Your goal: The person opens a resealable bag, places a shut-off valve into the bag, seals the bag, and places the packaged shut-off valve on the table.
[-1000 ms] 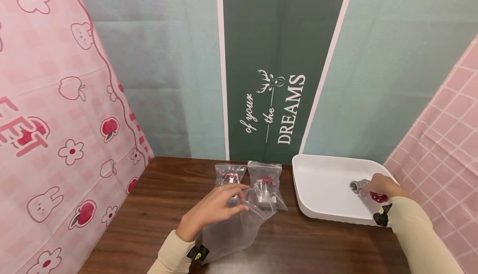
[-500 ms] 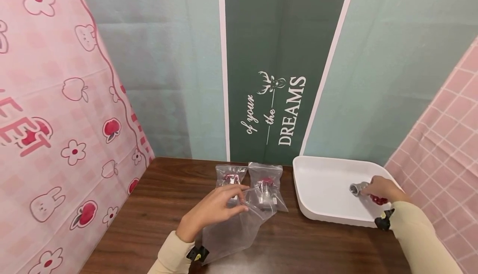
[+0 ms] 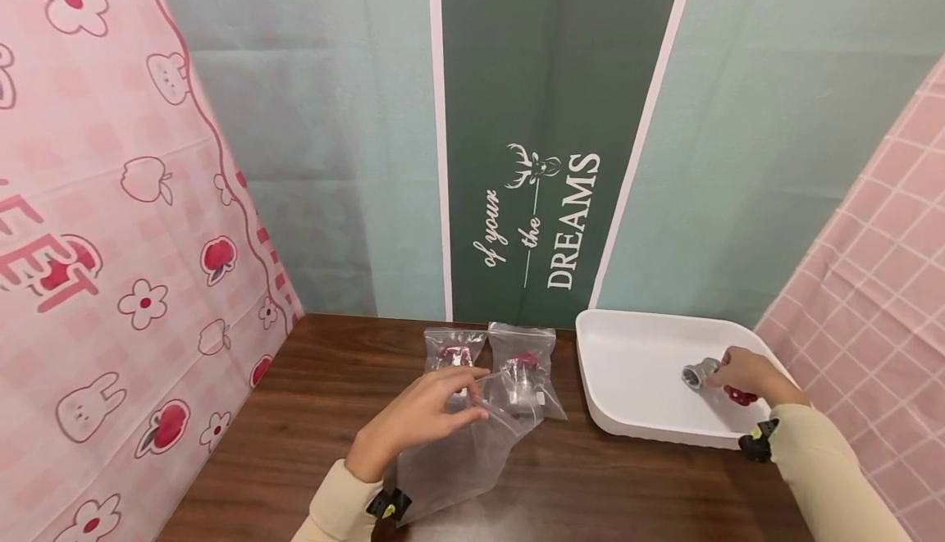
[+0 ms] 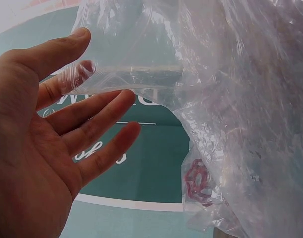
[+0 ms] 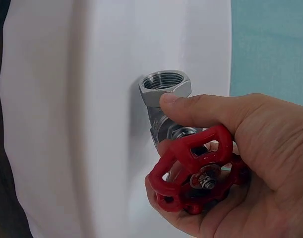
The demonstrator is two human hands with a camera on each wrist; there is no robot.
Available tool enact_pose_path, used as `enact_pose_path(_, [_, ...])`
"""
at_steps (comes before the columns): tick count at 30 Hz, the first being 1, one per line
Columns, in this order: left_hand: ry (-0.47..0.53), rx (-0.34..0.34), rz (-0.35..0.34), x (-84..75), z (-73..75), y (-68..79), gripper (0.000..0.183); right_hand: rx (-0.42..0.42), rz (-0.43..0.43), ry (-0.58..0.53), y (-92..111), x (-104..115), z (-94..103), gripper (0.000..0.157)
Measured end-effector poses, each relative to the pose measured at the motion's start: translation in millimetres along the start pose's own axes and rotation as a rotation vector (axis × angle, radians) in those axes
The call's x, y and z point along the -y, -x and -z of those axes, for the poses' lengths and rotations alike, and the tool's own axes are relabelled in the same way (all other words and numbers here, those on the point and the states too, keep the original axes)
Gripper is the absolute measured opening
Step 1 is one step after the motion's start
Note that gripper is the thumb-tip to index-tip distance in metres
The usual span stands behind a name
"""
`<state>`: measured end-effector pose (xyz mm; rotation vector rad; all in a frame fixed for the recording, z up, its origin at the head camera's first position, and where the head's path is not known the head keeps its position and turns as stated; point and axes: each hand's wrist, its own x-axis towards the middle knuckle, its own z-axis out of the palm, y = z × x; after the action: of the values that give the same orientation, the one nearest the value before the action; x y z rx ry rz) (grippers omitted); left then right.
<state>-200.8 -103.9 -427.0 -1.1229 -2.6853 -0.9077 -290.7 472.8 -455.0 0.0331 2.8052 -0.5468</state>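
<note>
My right hand (image 3: 749, 374) grips a metal gate valve (image 5: 168, 114) inside the white tray. Its thumb lies on the hexagonal threaded end, and its fingers curl beneath the red handwheel (image 5: 193, 171). At the middle of the table, my left hand (image 3: 424, 415) touches a clear plastic bag (image 3: 458, 464). In the left wrist view the thumb and index finger are apart at the bag's edge, plastic covers the index fingertip, and the other fingers extend loosely. Nothing solid shows in this bag.
Two zip bags, a left one (image 3: 455, 345) and a right one (image 3: 522, 370), lie beyond my left hand, each with a red-handled metal valve inside. The white tray (image 3: 627, 411) stands at the right against the back cloth. Patterned cloths border the wooden table (image 3: 295, 411).
My right hand has shifted slightly left with the valve, still within the tray. The left hand and its bag stay nearly in place.
</note>
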Motion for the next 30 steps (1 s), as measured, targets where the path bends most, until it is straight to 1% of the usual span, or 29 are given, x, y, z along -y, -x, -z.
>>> enact_pose_path(6, [0.008, -0.003, 0.004, -1.3, 0.2, 0.1, 0.018, -0.041, 0.029, -0.038, 2.5, 7.0, 2.2, 0.037])
enact_pose_path(10, [0.008, -0.009, -0.004, -1.3, -0.5, -0.2, 0.018, -0.060, 0.052, -0.054, 5.7, 14.4, 3.5, 0.037])
enact_pose_path(22, [0.006, -0.007, 0.006, -2.5, 0.5, -0.6, 0.018, -0.113, 0.087, -0.027, 17.1, 39.1, 7.7, 0.037])
enact_pose_path(30, [0.008, -0.010, 0.006, -3.1, 0.9, -0.5, 0.019, -0.169, 0.121, -0.009, 27.4, 58.6, 6.8, 0.036])
